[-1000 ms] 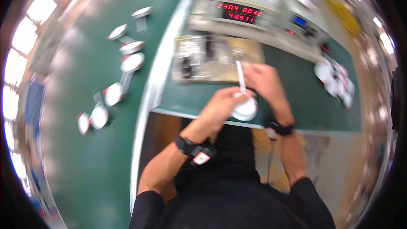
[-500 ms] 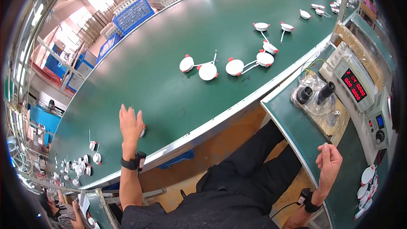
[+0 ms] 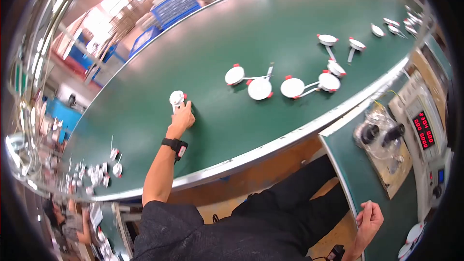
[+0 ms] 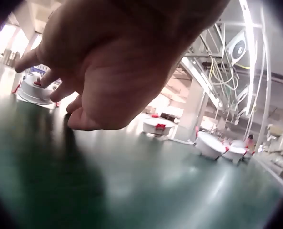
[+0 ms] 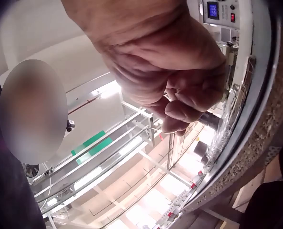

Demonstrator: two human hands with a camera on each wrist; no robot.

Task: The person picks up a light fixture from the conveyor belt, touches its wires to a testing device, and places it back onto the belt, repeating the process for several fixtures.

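My left hand [image 3: 182, 118] reaches out over the green surface, fingers extended to a round white fixture [image 3: 177, 98] with red clips. In the left wrist view the fingers of my left hand [image 4: 98, 71] spread beside a white fixture [image 4: 35, 93]; whether they touch it, I cannot tell. Over the small green table's edge, my right hand [image 3: 369, 220] is loosely curled and holds nothing visible. The right wrist view shows my right hand [image 5: 170, 71] with bent fingers and no object between them.
More white fixtures [image 3: 260, 88] with stems lie farther right on the large green surface, and a cluster [image 3: 96, 174] at the left. A board [image 3: 394, 174] with two black cylinders and a meter [image 3: 422, 128] stand on the side table. A metal edge [image 3: 232, 164] borders the large surface.
A second ago both hands were at a white fixture over the small table. They have since parted; the left has reached farther over the large surface, while the right remains by the small table.
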